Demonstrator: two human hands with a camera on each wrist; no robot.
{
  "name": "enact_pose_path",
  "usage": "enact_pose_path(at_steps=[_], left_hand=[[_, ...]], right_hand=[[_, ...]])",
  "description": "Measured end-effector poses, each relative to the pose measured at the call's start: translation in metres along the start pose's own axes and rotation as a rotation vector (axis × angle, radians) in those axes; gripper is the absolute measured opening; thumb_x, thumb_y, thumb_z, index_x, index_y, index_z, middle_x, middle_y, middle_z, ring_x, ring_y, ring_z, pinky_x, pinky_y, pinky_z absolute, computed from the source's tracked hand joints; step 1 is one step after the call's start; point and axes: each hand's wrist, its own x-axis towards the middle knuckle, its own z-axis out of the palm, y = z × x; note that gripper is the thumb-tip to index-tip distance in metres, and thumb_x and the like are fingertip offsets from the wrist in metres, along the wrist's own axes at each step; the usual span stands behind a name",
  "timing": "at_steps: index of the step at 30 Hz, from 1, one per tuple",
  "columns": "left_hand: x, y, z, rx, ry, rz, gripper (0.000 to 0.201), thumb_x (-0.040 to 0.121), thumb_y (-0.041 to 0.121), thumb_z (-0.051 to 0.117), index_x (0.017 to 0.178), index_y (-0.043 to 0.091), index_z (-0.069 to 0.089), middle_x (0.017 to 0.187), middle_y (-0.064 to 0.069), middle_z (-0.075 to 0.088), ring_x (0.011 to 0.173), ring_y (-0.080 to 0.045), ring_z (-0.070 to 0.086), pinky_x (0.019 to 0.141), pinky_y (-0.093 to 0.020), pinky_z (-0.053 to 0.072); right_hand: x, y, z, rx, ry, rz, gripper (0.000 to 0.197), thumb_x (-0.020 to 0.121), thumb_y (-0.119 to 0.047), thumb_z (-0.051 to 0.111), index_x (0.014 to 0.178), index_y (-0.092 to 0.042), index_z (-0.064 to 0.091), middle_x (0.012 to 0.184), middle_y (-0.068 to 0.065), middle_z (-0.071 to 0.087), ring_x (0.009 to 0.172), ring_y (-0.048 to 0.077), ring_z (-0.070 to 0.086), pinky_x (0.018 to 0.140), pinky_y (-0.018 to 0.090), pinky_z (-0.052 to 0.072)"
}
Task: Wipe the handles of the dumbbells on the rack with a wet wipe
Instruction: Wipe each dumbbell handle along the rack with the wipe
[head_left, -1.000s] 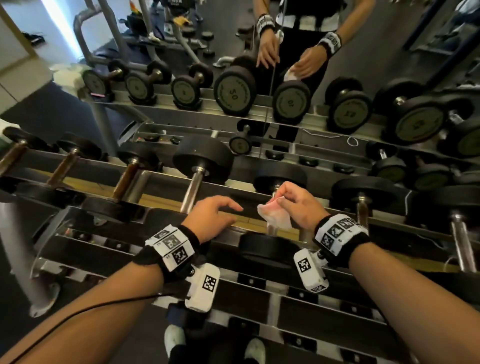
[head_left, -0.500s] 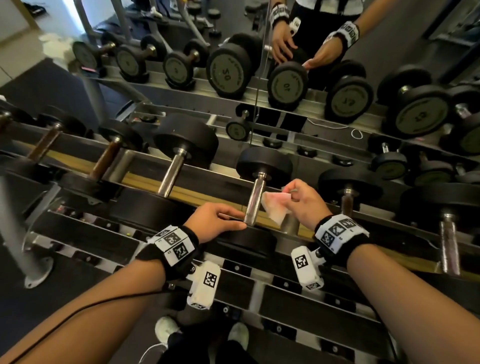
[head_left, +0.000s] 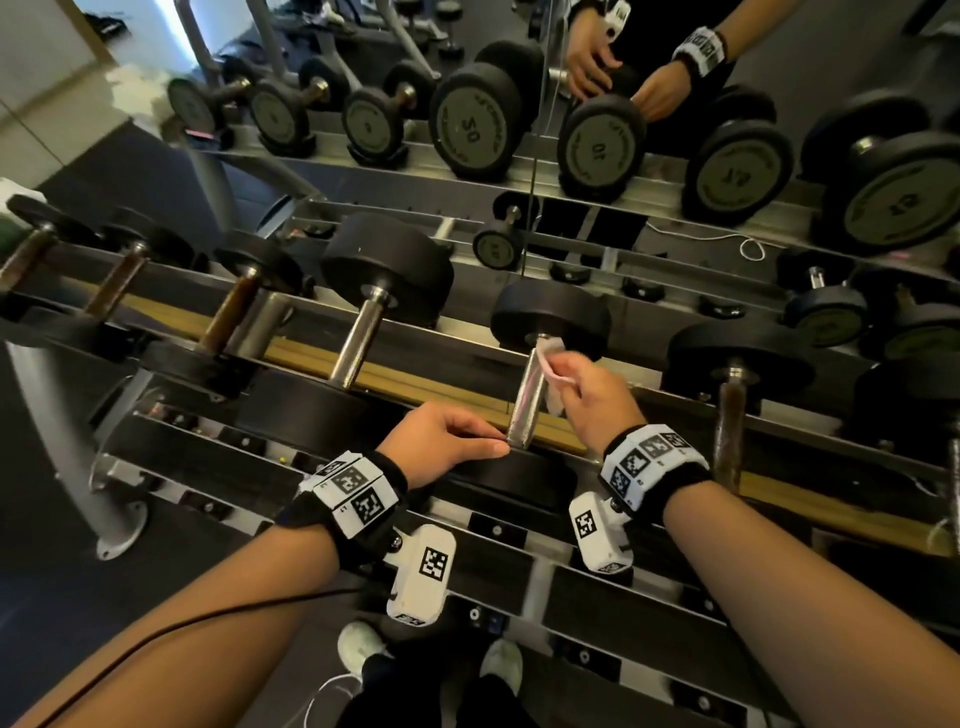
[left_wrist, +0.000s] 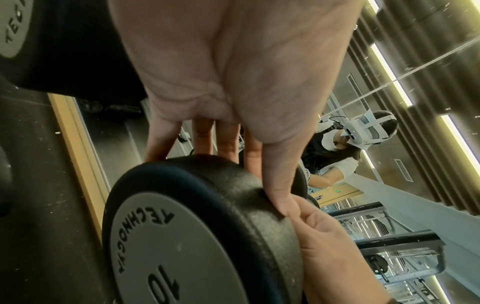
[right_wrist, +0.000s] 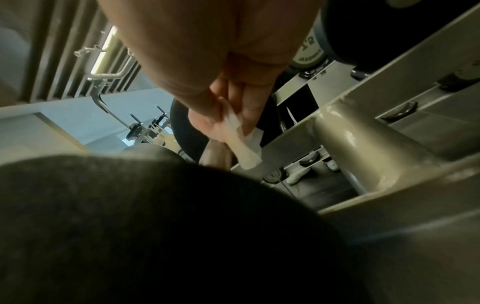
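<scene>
A black dumbbell marked 10 lies across the rack (head_left: 426, 387), its chrome handle (head_left: 525, 410) pointing away from me. My right hand (head_left: 566, 374) pinches a white wet wipe (head_left: 553, 364) against the upper right side of that handle, just below the far head (head_left: 550, 317). In the right wrist view the wipe (right_wrist: 246, 142) hangs from the pinching fingers (right_wrist: 249, 111). My left hand (head_left: 493, 441) rests on the near head (left_wrist: 182, 236), with fairly straight fingers (left_wrist: 226, 148) laid over its top by the handle's base.
Other dumbbells lie on both sides: a chrome-handled one (head_left: 358, 338) to the left, rusty-handled ones (head_left: 228, 312) further left and one (head_left: 727, 415) to the right. A mirror (head_left: 467, 124) behind repeats the rack. Lower shelves (head_left: 519, 561) and my shoes (head_left: 358, 649) are below.
My right hand has carried the wipe from the middle of the handle, briefly off to its right, up to its far end. My left hand has settled on the near head beside the handle's base.
</scene>
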Motion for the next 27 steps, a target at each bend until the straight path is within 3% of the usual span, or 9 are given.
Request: enact_pose_path(at_steps=[2,7,13,17,20,22,25,27], left_hand=[[0.000,-0.001,-0.001,0.007,-0.002,-0.012,0.017,0.077,0.041,0.080,0.093,0.036,0.079,0.094,0.018,0.076,0.094,0.001,0.069,0.101,-0.034,0.051],[0.000,0.001,0.000,0.013,-0.006,-0.023,0.017,0.078,0.041,0.080,0.094,0.037,0.079,0.093,0.019,0.075,0.094,0.002,0.068,0.102,-0.034,0.050],[0.000,0.000,-0.001,0.016,-0.017,-0.029,0.017,0.078,0.042,0.079,0.095,0.037,0.078,0.094,0.019,0.075,0.094,0.002,0.068,0.100,-0.034,0.052],[0.001,-0.001,-0.001,0.006,-0.024,-0.043,0.019,0.078,0.043,0.079,0.096,0.038,0.078,0.096,0.017,0.075,0.096,-0.001,0.068,0.099,-0.035,0.052],[0.001,-0.001,-0.001,-0.002,-0.033,-0.039,0.017,0.078,0.042,0.079,0.095,0.038,0.078,0.095,0.017,0.075,0.094,0.001,0.069,0.097,-0.033,0.053],[0.001,-0.001,-0.002,-0.001,-0.037,-0.034,0.016,0.078,0.041,0.079,0.094,0.039,0.078,0.094,0.018,0.075,0.092,0.002,0.069,0.095,-0.031,0.054],[0.001,-0.001,-0.002,0.003,-0.042,-0.034,0.015,0.079,0.041,0.078,0.094,0.040,0.077,0.094,0.020,0.075,0.089,0.006,0.068,0.092,-0.028,0.053],[0.001,-0.001,-0.002,0.006,-0.039,-0.033,0.016,0.079,0.042,0.078,0.094,0.040,0.077,0.094,0.021,0.074,0.089,0.007,0.067,0.091,-0.027,0.052]], right_hand=[[0.001,0.003,0.003,-0.047,-0.039,0.006,0.032,0.101,-0.019,0.049,0.129,-0.025,0.063,0.105,0.006,0.071,0.097,0.022,0.064,0.090,0.038,0.050],[0.009,0.011,0.001,-0.053,-0.105,0.018,0.029,0.102,-0.027,0.049,0.127,-0.030,0.065,0.105,0.004,0.071,0.101,0.021,0.063,0.091,0.031,0.046],[0.014,0.015,0.004,-0.063,-0.165,0.002,0.036,0.103,-0.039,0.044,0.137,-0.041,0.052,0.120,-0.001,0.068,0.112,0.016,0.061,0.096,0.027,0.043],[0.013,0.011,0.007,-0.049,-0.171,0.039,0.036,0.103,-0.043,0.041,0.137,-0.039,0.054,0.118,-0.003,0.067,0.110,0.014,0.059,0.091,0.023,0.038],[0.001,0.008,0.005,0.007,-0.183,0.039,0.032,0.103,-0.039,0.043,0.131,-0.038,0.059,0.109,-0.011,0.064,0.104,0.010,0.059,0.090,0.022,0.039],[-0.009,0.006,0.003,0.024,-0.232,0.026,0.030,0.103,-0.039,0.044,0.126,-0.037,0.064,0.105,-0.011,0.068,0.096,0.007,0.061,0.084,0.021,0.042],[-0.014,0.005,-0.005,0.058,-0.348,0.033,0.029,0.101,-0.037,0.046,0.122,-0.034,0.067,0.108,-0.010,0.069,0.099,0.004,0.061,0.089,0.020,0.043],[-0.011,0.004,-0.012,0.025,-0.367,0.030,0.027,0.101,-0.033,0.048,0.118,-0.030,0.069,0.098,-0.013,0.068,0.092,-0.002,0.061,0.083,0.017,0.042]])
